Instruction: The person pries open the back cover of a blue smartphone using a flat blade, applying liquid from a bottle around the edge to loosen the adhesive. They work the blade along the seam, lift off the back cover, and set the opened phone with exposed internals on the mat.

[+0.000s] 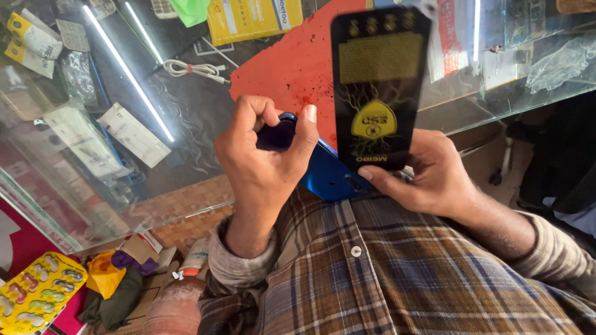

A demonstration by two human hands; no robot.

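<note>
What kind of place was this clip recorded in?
Probably a small mobile-phone accessory or repair shop. A glass display counter holds packaged accessories, a coiled white charging cable lies on top, and the person's hands hold a blue phone and a black printed retail packet.

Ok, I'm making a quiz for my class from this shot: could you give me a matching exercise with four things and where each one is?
Things:
1. blue phone
2. black card
3. white cable
4. yellow blister pack

Places:
A. on the glass counter, coiled
B. low on the left, below the counter
C. under the left hand
D. upright in the right hand

Pairs: 1-C, 2-D, 3-A, 4-B
</note>
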